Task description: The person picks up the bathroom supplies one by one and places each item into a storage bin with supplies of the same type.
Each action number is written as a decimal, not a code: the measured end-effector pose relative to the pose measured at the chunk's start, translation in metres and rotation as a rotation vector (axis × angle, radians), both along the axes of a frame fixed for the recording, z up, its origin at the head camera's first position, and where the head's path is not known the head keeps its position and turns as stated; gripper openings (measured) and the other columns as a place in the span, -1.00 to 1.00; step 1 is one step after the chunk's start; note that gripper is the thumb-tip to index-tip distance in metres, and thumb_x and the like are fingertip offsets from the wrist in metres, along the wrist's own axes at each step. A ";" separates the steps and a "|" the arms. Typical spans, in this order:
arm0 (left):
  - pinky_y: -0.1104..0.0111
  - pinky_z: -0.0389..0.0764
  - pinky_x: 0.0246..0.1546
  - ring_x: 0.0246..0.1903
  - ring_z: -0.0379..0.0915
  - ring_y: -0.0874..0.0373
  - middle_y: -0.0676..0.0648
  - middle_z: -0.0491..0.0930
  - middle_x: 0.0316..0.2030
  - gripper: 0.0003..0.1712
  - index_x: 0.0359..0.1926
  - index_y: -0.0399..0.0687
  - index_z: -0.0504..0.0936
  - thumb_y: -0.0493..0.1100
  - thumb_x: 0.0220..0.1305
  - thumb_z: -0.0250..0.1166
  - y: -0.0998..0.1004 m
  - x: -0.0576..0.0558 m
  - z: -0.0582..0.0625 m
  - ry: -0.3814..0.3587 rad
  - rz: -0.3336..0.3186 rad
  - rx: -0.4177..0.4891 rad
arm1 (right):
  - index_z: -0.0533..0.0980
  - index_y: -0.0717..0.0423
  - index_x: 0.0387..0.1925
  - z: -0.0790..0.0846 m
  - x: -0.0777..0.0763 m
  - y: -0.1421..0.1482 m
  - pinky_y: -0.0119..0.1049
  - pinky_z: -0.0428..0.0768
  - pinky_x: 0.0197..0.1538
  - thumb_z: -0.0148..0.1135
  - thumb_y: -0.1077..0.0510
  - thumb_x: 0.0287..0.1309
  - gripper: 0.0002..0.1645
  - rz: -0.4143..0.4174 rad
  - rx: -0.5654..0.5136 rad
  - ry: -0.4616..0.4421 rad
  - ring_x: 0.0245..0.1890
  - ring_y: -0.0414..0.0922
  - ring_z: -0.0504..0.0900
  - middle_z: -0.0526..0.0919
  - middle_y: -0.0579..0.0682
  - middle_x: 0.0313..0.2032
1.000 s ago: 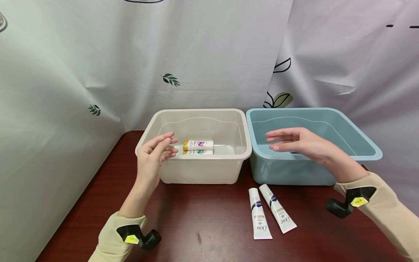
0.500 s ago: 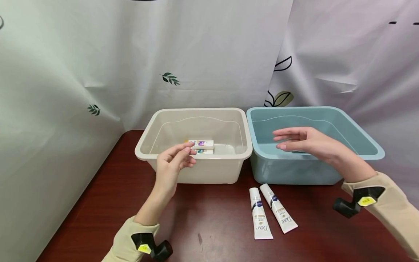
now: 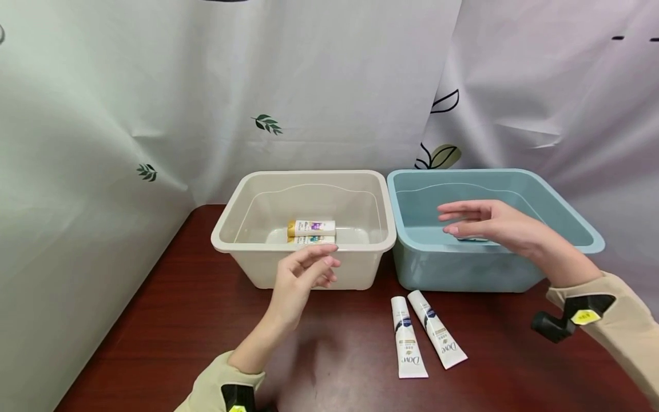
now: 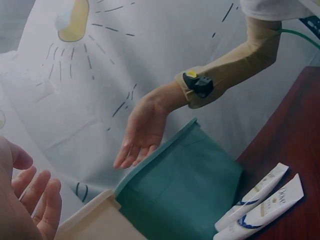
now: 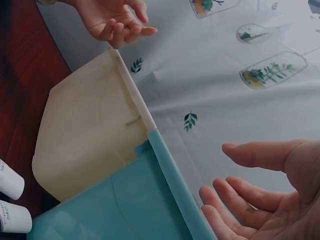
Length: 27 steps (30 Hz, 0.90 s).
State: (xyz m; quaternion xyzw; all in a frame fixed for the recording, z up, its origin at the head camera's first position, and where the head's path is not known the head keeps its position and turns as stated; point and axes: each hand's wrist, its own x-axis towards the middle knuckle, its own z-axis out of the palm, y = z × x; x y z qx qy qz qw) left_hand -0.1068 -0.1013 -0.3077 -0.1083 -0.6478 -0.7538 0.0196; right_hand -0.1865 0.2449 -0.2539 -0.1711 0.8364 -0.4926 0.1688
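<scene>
My left hand point(image 3: 305, 280) hovers in front of the cream bin point(image 3: 304, 247), its fingers loosely bent and holding nothing. Over the front rim of the blue bin point(image 3: 443, 269) hangs my right hand point(image 3: 486, 220), relaxed, with thumb and fingers apart and nothing between them. Two white Dove tubes, a left tube point(image 3: 408, 337) and a right tube point(image 3: 437, 329), lie on the table before the bins. Inside the cream bin rest two bottles with gold caps, an upper bottle point(image 3: 312, 228) and a lower bottle point(image 3: 312, 240). A small item point(image 3: 472, 238) in the blue bin is mostly hidden by the rim.
Both bins stand side by side at the back of the dark red table point(image 3: 154, 332). Behind and to the left hangs a pale curtain point(image 3: 329, 86) with leaf prints. Each wrist carries a black camera; the right camera point(image 3: 571, 317) shows plainly.
My left hand has moved right and toward me, from over the cream bin's left rim to in front of it. My right hand has shifted slightly right. The tubes have stayed put.
</scene>
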 end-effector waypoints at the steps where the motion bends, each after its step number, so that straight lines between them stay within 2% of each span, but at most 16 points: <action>1: 0.46 0.60 -0.43 -0.51 0.53 0.25 0.11 0.67 -0.45 -0.63 0.01 -0.61 0.48 -0.35 0.27 0.16 0.001 0.001 -0.001 -0.003 -0.019 -0.007 | 0.33 0.10 0.30 0.000 0.000 0.001 -0.51 0.56 0.01 0.19 0.19 0.26 -0.42 -0.001 0.004 -0.002 -0.03 -0.37 0.63 0.62 -0.38 -0.01; 10: 0.46 0.61 -0.39 -0.47 0.53 0.24 0.05 0.65 -0.34 -0.60 0.06 -0.52 0.51 -0.28 0.29 0.16 0.011 0.001 -0.009 -0.049 -0.158 -0.077 | 0.30 0.14 0.32 -0.002 0.002 0.005 -0.50 0.56 0.02 0.20 0.18 0.26 -0.38 0.000 0.026 -0.008 -0.02 -0.37 0.63 0.62 -0.36 0.01; 17: 0.46 0.62 -0.37 -0.45 0.52 0.22 0.07 0.65 -0.28 -0.58 0.09 -0.45 0.52 -0.24 0.29 0.20 0.020 -0.002 -0.021 -0.122 -0.198 -0.097 | 0.36 0.03 0.28 -0.002 0.001 0.011 -0.46 0.58 0.03 0.21 0.16 0.26 -0.44 -0.023 0.028 -0.015 -0.02 -0.36 0.63 0.62 -0.39 0.00; 22: 0.48 0.62 -0.37 -0.44 0.53 0.24 -0.04 0.67 -0.23 -0.56 0.12 -0.45 0.50 -0.26 0.29 0.19 0.027 -0.004 -0.029 -0.159 -0.227 -0.098 | 0.37 -0.01 0.28 -0.003 0.000 0.015 -0.48 0.56 0.02 0.20 0.15 0.27 -0.45 -0.027 0.035 -0.024 -0.01 -0.33 0.64 0.62 -0.40 0.00; 27: 0.47 0.63 -0.38 -0.45 0.53 0.25 -0.13 0.67 -0.21 -0.58 0.12 -0.40 0.52 -0.27 0.27 0.19 0.033 -0.006 -0.036 -0.184 -0.230 -0.100 | 0.39 -0.06 0.25 -0.003 0.000 0.018 -0.49 0.58 0.00 0.19 0.18 0.27 -0.49 -0.036 0.025 -0.027 -0.04 -0.36 0.64 0.63 -0.42 -0.02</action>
